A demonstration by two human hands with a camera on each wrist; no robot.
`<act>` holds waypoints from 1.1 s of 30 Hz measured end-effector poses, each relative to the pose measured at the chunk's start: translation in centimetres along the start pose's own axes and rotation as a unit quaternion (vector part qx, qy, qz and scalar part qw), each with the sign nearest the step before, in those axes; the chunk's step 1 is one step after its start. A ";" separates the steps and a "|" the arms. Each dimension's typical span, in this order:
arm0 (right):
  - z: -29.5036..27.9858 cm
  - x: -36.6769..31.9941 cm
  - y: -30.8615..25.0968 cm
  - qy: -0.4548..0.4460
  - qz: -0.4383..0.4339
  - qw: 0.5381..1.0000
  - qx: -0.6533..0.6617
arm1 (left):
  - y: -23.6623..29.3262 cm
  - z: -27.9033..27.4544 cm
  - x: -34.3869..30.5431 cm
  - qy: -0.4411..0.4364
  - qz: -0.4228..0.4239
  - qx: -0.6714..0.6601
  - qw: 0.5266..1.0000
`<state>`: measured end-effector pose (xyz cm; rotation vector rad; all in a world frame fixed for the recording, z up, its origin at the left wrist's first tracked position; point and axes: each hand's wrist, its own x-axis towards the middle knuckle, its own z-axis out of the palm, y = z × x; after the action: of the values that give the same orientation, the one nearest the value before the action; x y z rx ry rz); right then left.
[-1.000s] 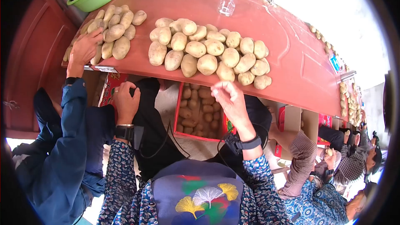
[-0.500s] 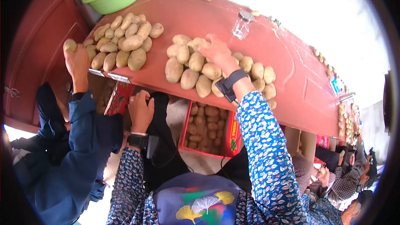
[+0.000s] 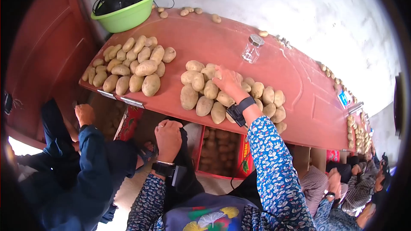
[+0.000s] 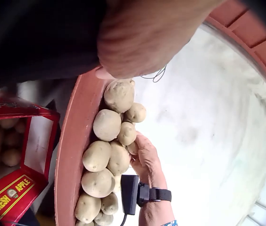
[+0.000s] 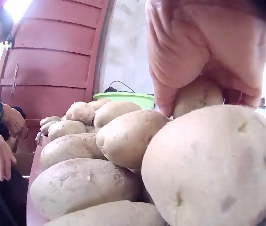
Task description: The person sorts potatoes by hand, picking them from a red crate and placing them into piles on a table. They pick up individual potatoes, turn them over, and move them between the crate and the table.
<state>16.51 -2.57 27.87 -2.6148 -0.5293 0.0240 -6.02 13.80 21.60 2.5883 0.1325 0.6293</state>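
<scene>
My right hand (image 3: 227, 81) reaches over a pile of potatoes on the red table (image 3: 205, 38). In the right wrist view its fingers curl down round a potato (image 5: 199, 97), partly hidden behind a larger potato (image 5: 213, 165) in front. The left wrist view also has this hand at the far side of the pile, against potatoes (image 4: 119, 157). My left hand (image 3: 168, 137) rests idle on my dark-trousered knee, below the table's near edge, fingers loosely bent and holding nothing.
To the left lies a second potato pile (image 3: 146, 67), with a green basin (image 3: 126, 17) behind it. A lidded glass jar (image 3: 252, 49) stands further back. Under the table sits a red box (image 3: 245, 156) of potatoes. Another person's hand (image 3: 84, 114) is at the left.
My right hand has gone from the table's near edge onto the potato pile and grips a potato there. The neighbour's hand has come down off the left pile. The head view has shifted.
</scene>
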 end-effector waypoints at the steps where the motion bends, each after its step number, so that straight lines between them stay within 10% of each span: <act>1: 0.6 0.2 0.6 0.017 -0.030 0.999 0.007 | 0.2 0.0 0.0 -0.002 0.005 0.005 1.000; 14: -1.6 -1.5 0.2 0.035 -0.003 0.998 0.048 | 0.6 0.0 -0.7 -0.028 0.030 0.043 0.998; 16: -2.5 -2.5 0.9 0.060 -0.012 0.910 0.411 | 1.0 0.4 -0.7 -0.022 0.031 0.037 0.999; 18: -3.1 -3.0 2.3 0.092 -0.068 0.863 0.493 | 1.2 0.7 -0.2 -0.012 0.029 0.041 0.999; 23: -8.9 -14.5 4.9 -0.029 0.093 0.379 0.920 | 2.8 2.1 -0.3 -0.026 0.000 0.072 0.997; 26: -6.9 -18.3 8.1 -0.089 0.012 0.300 0.950 | 3.3 3.2 0.3 -0.035 0.039 0.069 0.996; 33: -8.1 -21.6 9.7 -0.012 0.060 0.366 0.929 | 0.8 3.5 1.3 -0.054 0.069 0.072 0.994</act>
<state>0.89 -22.12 29.07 -0.2871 -0.0161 0.4195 -3.22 11.90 19.73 2.7822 -0.0383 0.5454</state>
